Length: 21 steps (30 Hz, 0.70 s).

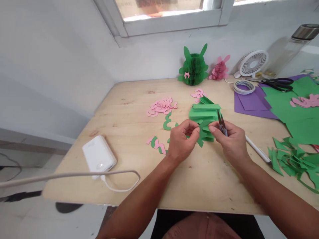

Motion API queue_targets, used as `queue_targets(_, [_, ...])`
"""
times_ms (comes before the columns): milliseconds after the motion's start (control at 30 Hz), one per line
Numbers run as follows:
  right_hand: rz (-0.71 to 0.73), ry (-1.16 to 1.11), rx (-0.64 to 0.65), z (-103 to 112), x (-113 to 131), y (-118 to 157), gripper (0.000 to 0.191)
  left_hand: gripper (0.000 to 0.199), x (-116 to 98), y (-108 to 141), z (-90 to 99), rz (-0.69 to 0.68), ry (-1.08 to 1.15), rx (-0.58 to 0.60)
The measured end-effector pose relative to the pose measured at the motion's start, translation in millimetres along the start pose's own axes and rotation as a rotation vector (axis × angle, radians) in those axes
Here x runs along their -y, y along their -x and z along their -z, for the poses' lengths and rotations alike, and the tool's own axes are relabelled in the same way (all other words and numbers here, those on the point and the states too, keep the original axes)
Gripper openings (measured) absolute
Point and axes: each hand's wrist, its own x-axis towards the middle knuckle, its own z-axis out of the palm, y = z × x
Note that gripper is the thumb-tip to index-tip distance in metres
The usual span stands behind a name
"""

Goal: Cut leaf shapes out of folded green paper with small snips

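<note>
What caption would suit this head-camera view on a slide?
Left hand grips a stack of cut green paper while the right hand holds small scissors to it, on a plywood worktable.

My right hand (230, 143) hid most of the small scissors (222, 124), leaving only a narrow strip of them in sight, and I couldn't make out their handles. My left hand (182, 141) covered part of the folded green paper stack (204, 114). The green card sheet (299, 113) and green paper scraps (294, 162) ran off the right edge, while the window (164, 20) was cut off above, its outside view blurred.
</note>
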Motion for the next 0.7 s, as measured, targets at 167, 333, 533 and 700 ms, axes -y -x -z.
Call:
queue_targets(167, [0.076, 0.127, -0.017, -0.9, 5.0, 3.4, 0.016, 0.009, -2.0, 2.3, -2.4, -0.015, -0.046, 0.022])
queue_targets(333, [0.143, 0.213, 0.007, -0.2, 0.6, 4.1, 0.016, 0.009, -3.9, 2.3, -2.1, -0.029, -0.046, 0.024])
queue_targets(533, [0.161, 0.233, 0.002, -0.2, 0.9, 4.3, 0.014, 0.007, -4.9, 3.1, -3.1, -0.058, -0.061, 0.036])
queue_targets(700, [0.139, 0.228, 0.016, -1.2, 1.0, 5.2, 0.013, 0.008, -5.4, 4.1, -4.2, -0.082, -0.079, 0.047])
